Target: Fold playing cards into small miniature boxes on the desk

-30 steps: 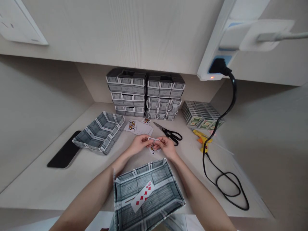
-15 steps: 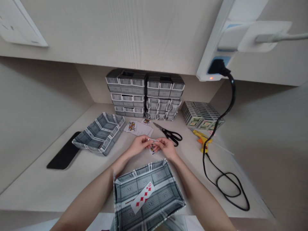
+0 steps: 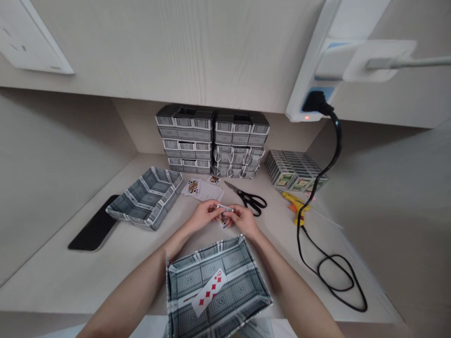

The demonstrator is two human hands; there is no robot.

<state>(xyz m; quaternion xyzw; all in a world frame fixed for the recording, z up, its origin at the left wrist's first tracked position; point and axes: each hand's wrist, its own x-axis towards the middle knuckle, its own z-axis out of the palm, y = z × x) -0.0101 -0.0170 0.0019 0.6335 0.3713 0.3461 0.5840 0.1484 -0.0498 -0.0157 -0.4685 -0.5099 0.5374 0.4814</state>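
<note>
Between my two hands is a small folded playing card (image 3: 225, 209), pinched at its left end by my left hand (image 3: 207, 212) and at its right end by my right hand (image 3: 243, 219). Both hands have their fingers closed on it. Beneath them a king card (image 3: 223, 224) shows in part; the fingers cover the rest. Nearer to me, between my forearms, a tray made of playing cards (image 3: 234, 267) sits tilted. A cut strip of a diamonds card (image 3: 210, 292) lies inside it. Black-handled scissors (image 3: 251, 199) rest just beyond my right hand.
Loose cards (image 3: 207, 190) lie behind my hands. A second card tray (image 3: 144, 197) overlaps a black phone (image 3: 94, 225) at left. Stacked card boxes (image 3: 213, 136) stand at the back, beside packed card decks (image 3: 294, 169). A yellow glue gun (image 3: 296, 206) trails a black cable (image 3: 338, 256) on the right.
The folded card between my fingers has tilted, so more of its printed face shows. My hands stay at nearly the same place. The view has shifted slightly.
</note>
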